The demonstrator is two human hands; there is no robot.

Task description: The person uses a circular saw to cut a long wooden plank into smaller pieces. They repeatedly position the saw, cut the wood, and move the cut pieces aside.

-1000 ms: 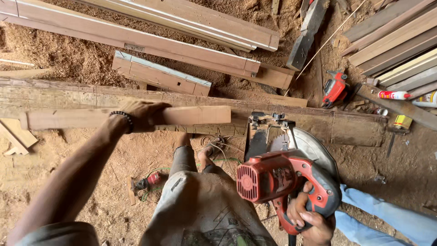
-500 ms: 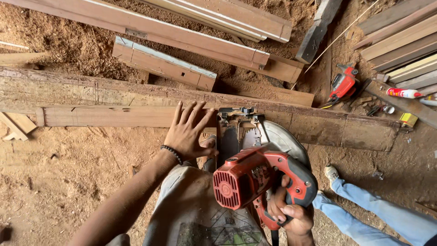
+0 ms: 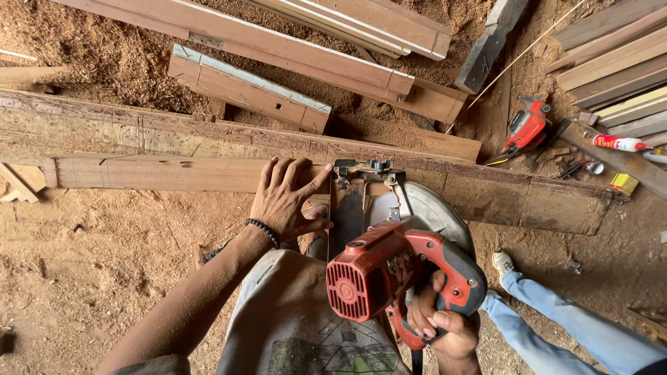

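Note:
My left hand [image 3: 286,199] lies flat with fingers spread on the right end of a narrow wooden plank [image 3: 153,173], pressing it down on a long heavy beam [image 3: 486,198]. My right hand [image 3: 438,323] grips the rear handle of a red circular saw [image 3: 389,267]. The saw's metal base and blade guard [image 3: 389,201] rest on the plank's end, right beside my left thumb. A black bead bracelet sits on my left wrist.
Another person's legs in blue jeans and a pale shoe [image 3: 549,312] stand at the lower right. A second red power tool [image 3: 526,128] lies on the ground at the right. Stacked boards [image 3: 611,62] and loose planks [image 3: 278,48] lie beyond the beam; sawdust covers the floor.
My left hand slid right along the plank to its end, and the saw moved up and left onto the plank beside that hand.

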